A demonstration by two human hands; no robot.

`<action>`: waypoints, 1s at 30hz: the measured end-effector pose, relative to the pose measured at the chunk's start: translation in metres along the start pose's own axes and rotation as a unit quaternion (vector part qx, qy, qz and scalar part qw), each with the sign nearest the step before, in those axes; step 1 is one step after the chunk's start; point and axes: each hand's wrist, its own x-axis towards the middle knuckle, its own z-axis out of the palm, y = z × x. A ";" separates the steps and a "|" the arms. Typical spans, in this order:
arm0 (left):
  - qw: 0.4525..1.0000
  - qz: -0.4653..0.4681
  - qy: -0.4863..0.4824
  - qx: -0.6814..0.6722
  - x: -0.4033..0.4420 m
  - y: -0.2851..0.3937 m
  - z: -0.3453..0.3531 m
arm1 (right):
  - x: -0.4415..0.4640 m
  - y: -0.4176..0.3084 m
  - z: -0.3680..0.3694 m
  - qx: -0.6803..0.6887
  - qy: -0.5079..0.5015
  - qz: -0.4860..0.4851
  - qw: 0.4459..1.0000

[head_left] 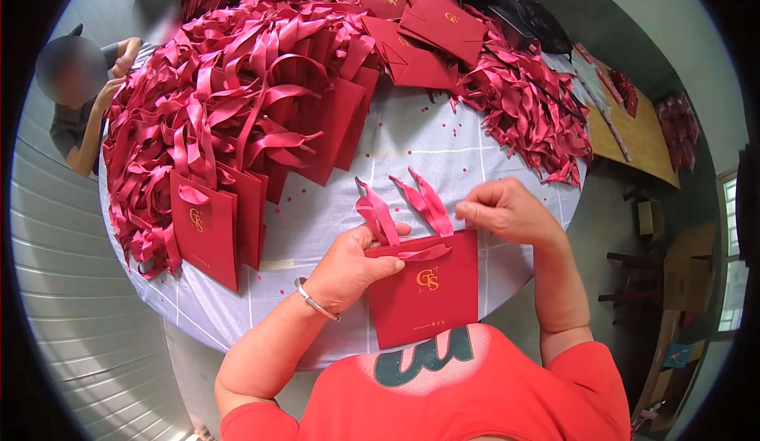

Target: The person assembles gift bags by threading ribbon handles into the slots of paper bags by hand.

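Observation:
A red paper gift bag (427, 306) with a gold logo stands upright at the table's near edge, close to my body. My left hand (348, 265) grips its upper left edge, the thumb in front on a pink ribbon handle (427, 254) and the fingers behind. Two loose pink ribbon ends (430, 205) rise from the top of the bag. Beside its upper right corner, my right hand (503, 210) is closed with finger and thumb pinched together. Whatever the pinch holds, if anything, is too small to tell.
A large heap of ribboned red bags (214, 100) covers the table's left side. Flat red bags (443, 29) lie at the back, and a ribbon pile (526, 108) is at right. Small red dots dot the tablecloth (412, 136). Another person (75, 85) is at far left.

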 end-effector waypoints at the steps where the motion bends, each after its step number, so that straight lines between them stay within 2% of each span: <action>1: 1.000 -0.002 -0.002 -0.005 0.000 -0.001 0.001 | 0.000 0.005 0.004 -0.002 0.000 -0.003 1.000; 3: 1.000 -0.002 -0.005 -0.006 0.000 -0.002 0.001 | 0.002 0.006 0.013 0.025 -0.020 0.011 0.999; 5: 1.000 0.014 -0.014 0.013 -0.001 -0.001 0.001 | 0.004 -0.003 0.011 -0.028 -0.045 0.012 0.998; 7: 0.999 0.037 -0.027 0.020 0.000 -0.004 0.001 | 0.006 -0.006 0.009 -0.005 -0.109 0.052 0.993; 8: 0.997 0.057 -0.034 0.023 0.000 -0.005 -0.001 | 0.007 0.001 0.007 0.038 -0.142 0.031 0.989; 10: 0.996 0.081 -0.035 0.016 0.000 -0.005 -0.004 | 0.013 0.025 0.006 0.123 -0.135 0.003 0.983; 11: 0.995 0.096 -0.032 0.011 -0.002 -0.002 -0.005 | 0.012 0.025 0.010 0.215 -0.107 0.012 0.971; 14: 0.993 0.098 -0.044 0.039 -0.006 0.005 -0.011 | 0.008 0.019 0.021 0.324 -0.074 0.031 0.943; 15: 0.991 0.096 -0.066 0.062 -0.005 0.005 -0.013 | 0.010 0.017 0.027 0.320 -0.080 0.026 0.944; 17: 0.989 0.105 -0.077 0.067 -0.006 0.007 -0.018 | 0.011 0.015 0.037 0.343 0.018 -0.039 0.938; 20: 0.984 0.133 -0.073 0.092 -0.013 0.017 -0.019 | 0.011 0.010 0.044 0.415 0.095 -0.057 0.903; 21: 0.983 0.134 -0.079 0.099 -0.014 0.018 -0.018 | 0.008 0.003 0.046 0.388 0.086 -0.083 0.914; 24: 0.975 0.216 -0.033 0.040 -0.012 0.020 -0.020 | -0.012 -0.009 0.035 0.312 -0.063 -0.040 0.947; 26: 0.971 0.231 -0.030 0.046 -0.009 0.022 -0.023 | -0.022 -0.026 0.042 0.227 -0.066 -0.052 0.970; 28: 0.957 0.281 -0.018 0.065 -0.012 0.025 -0.025 | -0.020 -0.030 0.048 0.232 -0.036 -0.085 0.968; 30: 0.950 0.309 -0.048 0.010 -0.018 0.035 -0.028 | -0.018 -0.043 0.048 0.172 -0.030 -0.118 0.977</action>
